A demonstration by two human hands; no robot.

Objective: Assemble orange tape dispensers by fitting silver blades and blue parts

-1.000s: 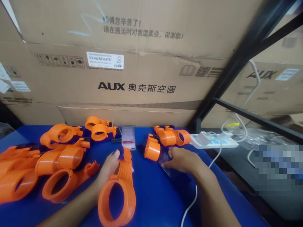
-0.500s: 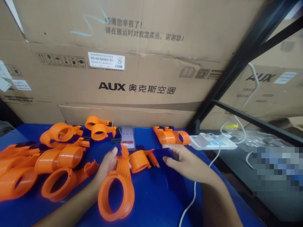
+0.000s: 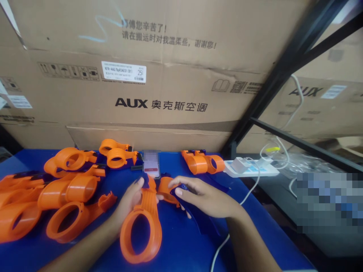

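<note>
My left hand (image 3: pixel 128 203) is wrapped round the handle of a large orange ring-shaped plastic part (image 3: pixel 143 226) that lies on the blue table (image 3: pixel 181 249). My right hand (image 3: pixel 202 197) grips a smaller orange cylindrical piece (image 3: pixel 166 189) with a dark blue strap-like part (image 3: pixel 202 222) attached. The right hand holds that piece right against the top of the ring part's handle, just below a phone (image 3: pixel 151 168) lying flat.
Several more orange ring parts (image 3: pixel 68 190) lie piled at the left, a pair (image 3: pixel 117 153) at the back and another pair (image 3: pixel 202 162) at the right. A white power strip (image 3: pixel 252 168) with cables sits at the right edge. Large cardboard boxes (image 3: pixel 159 75) and a black frame (image 3: pixel 283 68) stand behind.
My right hand picked up the small orange piece with its blue strap from the right and carried it left, up to the ring part in my left hand.
</note>
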